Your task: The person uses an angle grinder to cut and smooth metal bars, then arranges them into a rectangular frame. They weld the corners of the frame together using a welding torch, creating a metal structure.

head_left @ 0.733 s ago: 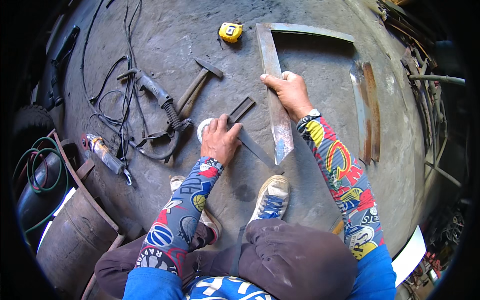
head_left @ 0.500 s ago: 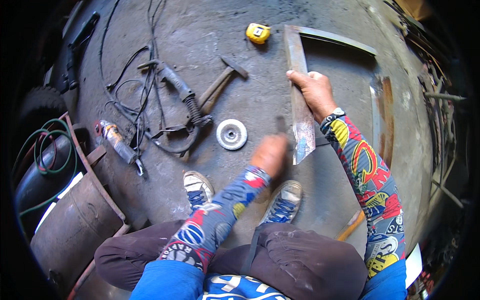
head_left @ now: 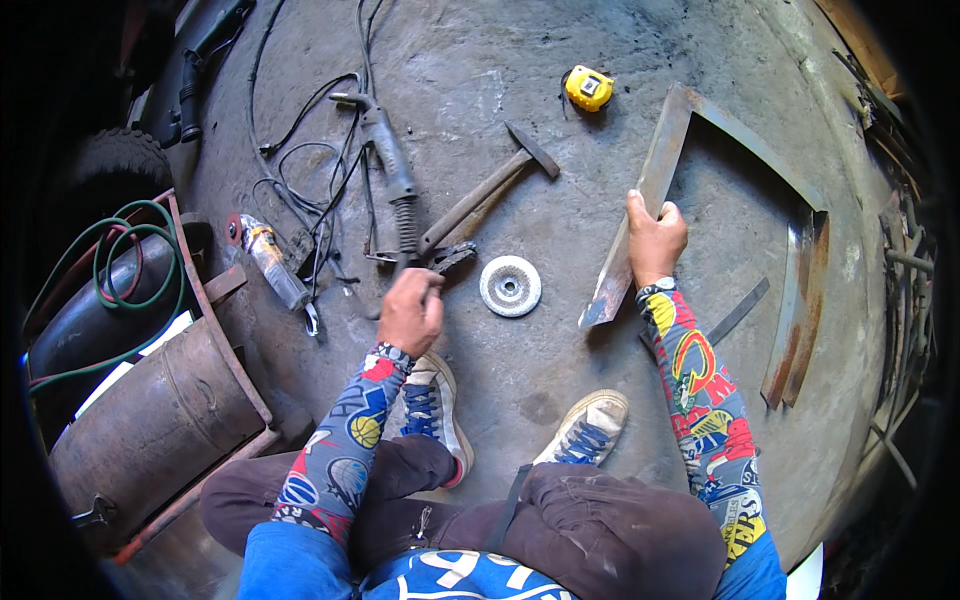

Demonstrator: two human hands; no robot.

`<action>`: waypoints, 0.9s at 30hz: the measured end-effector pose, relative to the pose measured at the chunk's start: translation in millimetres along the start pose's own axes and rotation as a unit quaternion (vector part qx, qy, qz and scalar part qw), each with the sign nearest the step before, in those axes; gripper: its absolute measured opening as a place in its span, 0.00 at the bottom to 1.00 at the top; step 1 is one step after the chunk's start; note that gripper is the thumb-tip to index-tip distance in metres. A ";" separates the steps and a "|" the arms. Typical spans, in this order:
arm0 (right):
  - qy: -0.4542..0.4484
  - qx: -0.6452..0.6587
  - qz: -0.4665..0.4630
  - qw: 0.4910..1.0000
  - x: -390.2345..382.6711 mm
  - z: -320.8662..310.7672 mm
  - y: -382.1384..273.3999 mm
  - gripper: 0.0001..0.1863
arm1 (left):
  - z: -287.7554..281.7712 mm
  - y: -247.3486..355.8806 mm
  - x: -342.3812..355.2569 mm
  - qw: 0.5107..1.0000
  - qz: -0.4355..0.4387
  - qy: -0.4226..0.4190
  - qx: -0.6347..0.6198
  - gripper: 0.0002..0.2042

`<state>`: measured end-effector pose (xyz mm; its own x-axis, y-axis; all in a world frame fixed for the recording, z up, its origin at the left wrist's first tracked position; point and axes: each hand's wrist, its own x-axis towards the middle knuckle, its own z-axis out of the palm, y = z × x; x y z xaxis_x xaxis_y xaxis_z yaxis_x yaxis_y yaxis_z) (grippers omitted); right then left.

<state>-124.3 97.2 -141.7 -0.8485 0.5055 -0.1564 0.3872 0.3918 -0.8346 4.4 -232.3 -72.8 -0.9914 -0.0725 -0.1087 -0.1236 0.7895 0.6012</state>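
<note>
My left hand (head_left: 412, 312) is closed round the black cable just below the spring sleeve of a welding electrode holder (head_left: 390, 160), which lies on the concrete floor. My right hand (head_left: 656, 240) grips one side of a rusty angle-iron frame (head_left: 668, 150), thumb along its top edge. The near end of that side is cut slantwise and shows bare metal. At its far end, the frame's other side reaches a separate rusty angle piece (head_left: 802, 310); whether they touch I cannot tell. A pale grinding disc (head_left: 510, 286) lies flat between my hands.
A hammer (head_left: 490, 190) and yellow tape measure (head_left: 588, 89) lie ahead. On the left are an angle grinder (head_left: 270, 262), tangled cables (head_left: 325, 190) and a rusty cylinder cart (head_left: 160, 400). A flat dark bar (head_left: 740, 308) lies right of my right forearm. Scrap metal (head_left: 905, 260) lines the right edge.
My left hand has moved left from beside the frame to the electrode holder's cable. The frame has turned clockwise, its far end coming nearer the loose angle piece. My right hand keeps its grip.
</note>
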 end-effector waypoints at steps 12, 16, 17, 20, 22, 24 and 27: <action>-0.113 -0.022 0.059 0.992 -6.9 -10.9 11.2 0.22 | 4.1 -19.0 23.1 0.934 -0.093 -0.145 0.312 0.49; -0.203 0.115 0.132 0.963 1.4 -16.3 13.8 0.15 | -15.0 -3.8 14.8 0.941 0.039 -0.132 0.309 0.36; -0.217 0.146 0.161 0.952 1.1 -15.0 14.0 0.14 | -20.1 0.8 12.6 0.944 0.085 -0.123 0.294 0.35; -0.215 0.170 0.194 0.942 1.2 -4.7 11.2 0.15 | -30.4 13.3 17.7 0.963 0.088 -0.145 0.208 0.36; -0.198 0.178 0.196 0.944 -2.2 2.0 6.8 0.14 | -29.5 23.8 20.2 0.973 0.080 -0.166 0.139 0.35; -0.173 0.182 0.192 0.949 -5.4 11.8 -1.3 0.14 | -21.5 34.9 18.9 0.975 0.083 -0.159 0.134 0.35; -0.144 0.194 0.199 0.950 -6.6 26.1 -15.4 0.13 | -8.6 45.9 10.1 0.967 0.111 -0.115 0.198 0.32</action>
<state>-134.1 67.8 -141.6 -0.7483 0.3000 -0.5916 0.5831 -0.1275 -0.8023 -11.7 -202.0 -39.5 -0.9503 0.2276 -0.2122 0.1629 0.9448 0.2842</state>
